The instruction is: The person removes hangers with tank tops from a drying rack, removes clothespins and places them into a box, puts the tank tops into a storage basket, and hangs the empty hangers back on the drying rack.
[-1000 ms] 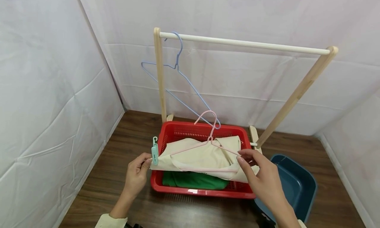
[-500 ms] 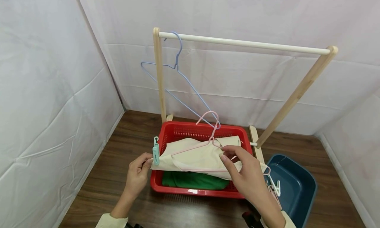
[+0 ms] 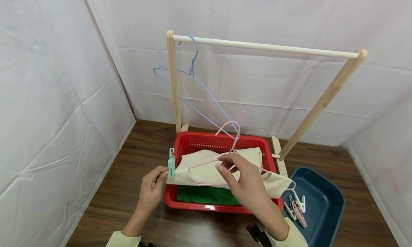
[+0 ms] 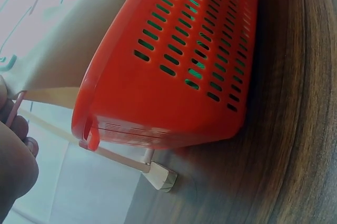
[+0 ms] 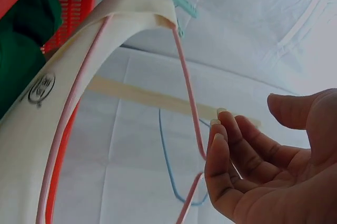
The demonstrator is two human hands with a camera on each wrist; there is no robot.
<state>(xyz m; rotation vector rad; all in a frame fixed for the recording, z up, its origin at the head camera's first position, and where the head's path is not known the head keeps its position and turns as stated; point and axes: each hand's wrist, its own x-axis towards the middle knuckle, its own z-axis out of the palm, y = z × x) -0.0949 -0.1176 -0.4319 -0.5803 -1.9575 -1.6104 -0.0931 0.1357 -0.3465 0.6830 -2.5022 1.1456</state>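
A cream garment (image 3: 277, 184) with a small black printed mark at its neckline is on a pink clothes hanger (image 3: 238, 135), above the basket. My left hand (image 3: 152, 187) pinches the left end of the hanger. Right beside those fingers, a teal clothespin (image 3: 171, 168) is clipped on the garment's left end. My right hand (image 3: 246, 181) is by the hanger's neck; in the right wrist view its thumb stands apart from loosely bent fingers, close to the pink wire, with nothing held. Under the garment, the red basket (image 3: 190, 204) contains a green cloth (image 3: 206, 195).
Behind the basket stands a drying rack with a white bar (image 3: 264, 47) and wooden posts (image 3: 322, 104). A blue hanger (image 3: 209, 93) hangs at the bar's left end. To the right, a dark blue tub (image 3: 334, 218) holds several clothespins (image 3: 298, 213). White cloth walls surround the floor.
My right hand has moved left from the garment's right side to near the hanger's neck, uncovering that right end and the clothespins in the tub. The left hand keeps its hold, shifting slightly right.
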